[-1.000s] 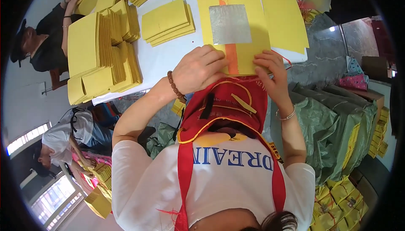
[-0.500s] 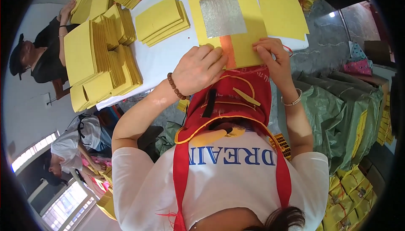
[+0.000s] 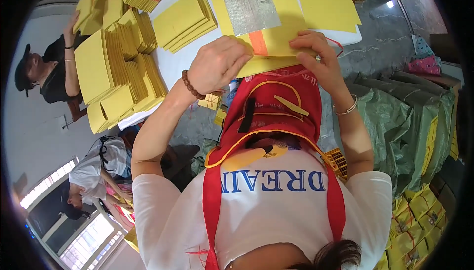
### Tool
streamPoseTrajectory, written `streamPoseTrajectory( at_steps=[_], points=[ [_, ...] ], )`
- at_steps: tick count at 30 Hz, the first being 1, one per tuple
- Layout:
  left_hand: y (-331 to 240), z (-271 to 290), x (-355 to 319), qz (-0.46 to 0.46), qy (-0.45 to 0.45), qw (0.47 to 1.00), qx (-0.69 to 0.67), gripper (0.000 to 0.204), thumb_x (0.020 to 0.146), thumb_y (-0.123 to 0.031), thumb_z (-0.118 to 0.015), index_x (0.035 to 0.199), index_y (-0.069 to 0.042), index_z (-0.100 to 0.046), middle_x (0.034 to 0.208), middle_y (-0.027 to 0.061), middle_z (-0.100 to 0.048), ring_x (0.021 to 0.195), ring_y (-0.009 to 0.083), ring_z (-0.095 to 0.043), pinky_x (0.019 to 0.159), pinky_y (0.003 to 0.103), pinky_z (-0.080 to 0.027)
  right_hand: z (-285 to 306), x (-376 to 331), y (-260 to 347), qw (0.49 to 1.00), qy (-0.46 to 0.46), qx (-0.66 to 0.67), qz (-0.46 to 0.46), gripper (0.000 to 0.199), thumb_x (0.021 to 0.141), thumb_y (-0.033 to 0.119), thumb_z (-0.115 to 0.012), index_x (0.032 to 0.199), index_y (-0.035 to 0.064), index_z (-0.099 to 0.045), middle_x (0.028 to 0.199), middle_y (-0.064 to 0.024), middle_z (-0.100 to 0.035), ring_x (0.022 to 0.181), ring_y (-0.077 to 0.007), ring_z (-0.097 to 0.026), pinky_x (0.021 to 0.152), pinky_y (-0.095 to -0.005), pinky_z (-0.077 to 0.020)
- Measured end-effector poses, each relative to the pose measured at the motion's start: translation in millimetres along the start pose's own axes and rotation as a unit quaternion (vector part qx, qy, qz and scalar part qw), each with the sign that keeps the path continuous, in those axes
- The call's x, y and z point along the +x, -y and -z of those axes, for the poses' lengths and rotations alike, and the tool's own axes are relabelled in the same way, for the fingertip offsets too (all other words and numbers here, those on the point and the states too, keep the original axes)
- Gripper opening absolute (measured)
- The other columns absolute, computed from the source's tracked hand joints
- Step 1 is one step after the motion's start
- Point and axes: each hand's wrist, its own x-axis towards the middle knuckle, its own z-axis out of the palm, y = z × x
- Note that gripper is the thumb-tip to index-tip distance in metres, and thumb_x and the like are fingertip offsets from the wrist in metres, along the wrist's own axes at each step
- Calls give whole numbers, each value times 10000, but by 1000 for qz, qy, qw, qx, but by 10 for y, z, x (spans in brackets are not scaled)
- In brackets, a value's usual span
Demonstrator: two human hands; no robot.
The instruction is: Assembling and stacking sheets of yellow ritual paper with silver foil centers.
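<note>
A large yellow paper sheet lies on the table before me, with a square of silver foil and an orange stripe on it. Its near edge is raised off the table in a bent strip. At the left end of this strip, my left hand is closed on the paper, its fingertips partly hidden. My right hand pinches the right end between thumb and fingers. More yellow sheets lie flat just to the right.
A small stack of folded yellow paper lies left of the sheet on the white tabletop. Taller yellow stacks fill the left side. Two other people are at the left. Green wrapped bundles stand at the right.
The sheet's near edge has come up and bent over between my hands. Both hands have shifted slightly; the left moved left and toward its end of the edge.
</note>
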Motion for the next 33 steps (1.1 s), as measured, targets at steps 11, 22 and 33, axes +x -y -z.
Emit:
streamPoseTrajectory(
  at_steps=[11, 22, 33],
  points=[
    [98, -24, 70, 161, 43, 975, -146, 146, 813, -148, -576, 792, -4, -595, 704, 111, -574, 630, 231, -554, 580, 316, -439, -29, 11, -7, 999, -4, -37, 4, 177, 760, 131, -698, 904, 43, -645, 940, -60, -618, 1033, -228, -527, 889, -334, -410],
    [110, -102, 45, 202, 1, 952, -229, 184, 817, -163, -572, 809, 16, -613, 702, 77, -587, 593, 148, -528, 574, 280, -443, -54, -2, 51, 999, -14, 15, -46, 194, 773, 127, -691, 937, 35, -641, 1007, -69, -582, 1011, -202, -523, 868, -299, -423],
    [267, -87, -184, 26, -55, 998, 6, 401, 814, -234, -643, 1180, -95, -553, 1241, 141, -489, 1050, 311, -488, 915, 398, -399, -10, 43, -77, 989, -30, 50, -136, 195, 795, 96, -675, 968, 16, -634, 1007, -44, -584, 941, -130, -548, 829, -257, -434]
  ],
)
